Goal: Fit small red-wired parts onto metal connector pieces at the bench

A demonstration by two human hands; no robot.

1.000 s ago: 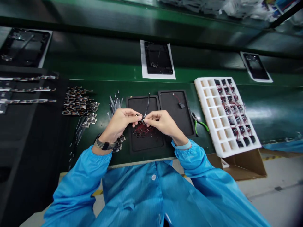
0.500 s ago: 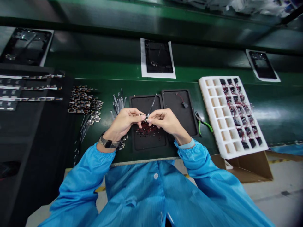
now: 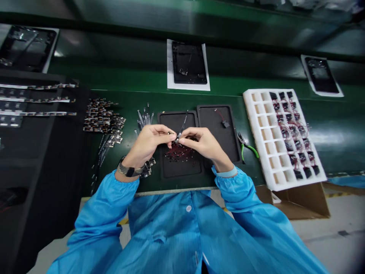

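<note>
- The board (image 3: 177,139) is above the tray (image 3: 178,169), its strip (image 3: 184,121) toward one o'clock.
- It seems light and fragile, the strip bendable; better to hold board edges.
- Left hand (image 3: 152,141) and right hand (image 3: 203,144) pinch it, contact partly hidden.
- Wires (image 3: 178,152) lie at six o'clock, pliers (image 3: 243,142) at three.

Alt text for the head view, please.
The left hand and right hand pinch a small electronic part, a dark strip rising between them, above a black tray of red wires. Rightward lie a second black tray, green-handled pliers and a white foam tray of black, red-wired components; leftward, piled circuit boards.
</note>
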